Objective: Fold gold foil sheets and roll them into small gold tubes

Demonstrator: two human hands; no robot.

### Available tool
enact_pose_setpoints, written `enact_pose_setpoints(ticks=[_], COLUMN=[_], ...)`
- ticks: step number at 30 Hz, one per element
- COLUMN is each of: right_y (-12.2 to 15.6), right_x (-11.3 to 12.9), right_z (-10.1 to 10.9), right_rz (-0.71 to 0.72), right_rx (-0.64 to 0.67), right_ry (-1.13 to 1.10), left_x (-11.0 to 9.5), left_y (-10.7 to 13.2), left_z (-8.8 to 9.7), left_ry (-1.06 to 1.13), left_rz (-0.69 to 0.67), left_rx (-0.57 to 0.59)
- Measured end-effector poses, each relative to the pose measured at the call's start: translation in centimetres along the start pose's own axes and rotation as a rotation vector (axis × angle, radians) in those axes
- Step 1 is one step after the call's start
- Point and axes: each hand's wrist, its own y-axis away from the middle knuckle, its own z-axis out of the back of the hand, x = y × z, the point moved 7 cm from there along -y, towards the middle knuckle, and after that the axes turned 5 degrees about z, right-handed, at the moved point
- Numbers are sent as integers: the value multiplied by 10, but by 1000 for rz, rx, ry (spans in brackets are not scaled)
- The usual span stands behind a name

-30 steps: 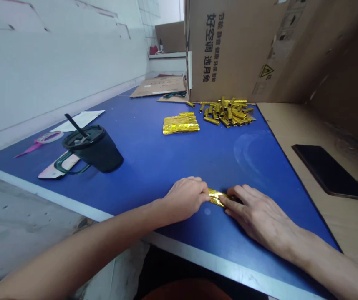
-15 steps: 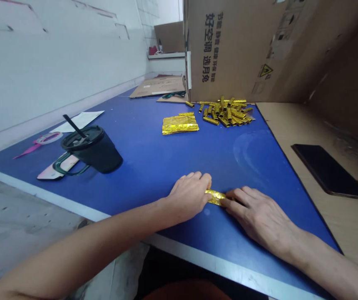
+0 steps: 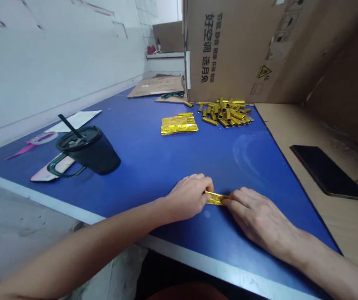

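A narrow, shiny gold foil strip (image 3: 215,198) is at the near part of the smooth blue tabletop (image 3: 147,158), its long axis running nearly left to right. The left hand (image 3: 190,198) pinches its left end, the right hand (image 3: 255,212) its right. Beyond stands a large, printed brown cardboard box (image 3: 235,50); a white wall (image 3: 56,54) flanks the left.

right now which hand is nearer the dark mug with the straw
Left. The left hand, gripping one end of the gold strip, is right of the mug; the right hand, at the strip's other end, is farther right.
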Motion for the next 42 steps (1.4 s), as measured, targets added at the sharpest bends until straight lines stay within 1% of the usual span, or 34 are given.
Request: enact_pose_setpoints(ticks=[5, 9, 12, 15, 18, 21, 23, 25, 28, 30, 32, 33, 35, 37, 38, 40, 42], right_y=[-4, -4, -3, -2, 0, 1, 2, 3, 4, 6, 8, 9, 12, 14, 14, 14, 14], right_x=[-6, -13, -17, -18, -17, -21, -27, -35, -47, -51, -53, -53, -52, -52, -53, -54, -55], right_z=[2, 2, 2, 3, 4, 6, 9, 10, 6, 9, 20, 27, 39, 44, 45, 45, 44], right_rz=[-47, -93, -134, -148, -152, -178, -233, -310, -447, -503, -499, -479, -439, -420, -417, -414, -409], right_rx=[-46, -57, -69, -63, -51, -73, -123, -182, -214, -259, -357, -413, -504, -551, -559, -553, -541], right_ry=[-74, -134, -162, -172, -184, -223, -303, -461, -764, -862, -830, -790, -719, -693, -689, -676, -655], left_x=[-1, -4, -2, 3, 8, 11, 11, 8, -3, -11, -13, -12, -12, -12, -12, -11, -8], left_y=[5, 9, 9, 7, 5, 5, 5, 4, 1, -4, -12, -16, -23, -28, -29, -31, -30], left_z=[5, 6, 4, 3, 2, 2, 5, 13, 30, 39, 41, 39, 33, 27, 24, 18, 15], left_ry=[86, 152, 162, 217, 312, 392, 432, 463, 492, 520, 645, 761, 1041, 1243, 1297, 1335, 1320], left_rz=[-44, -110, -125, -90, -27, 41, 68, 66, -13, -53, -23, 9, 67, 99, 111, 144, 174], left_rx=[-63, -43, -43, -86, -125, -147, -159, -184, -233, -247, -231, -208, -140, -53, -10, 72, 109])
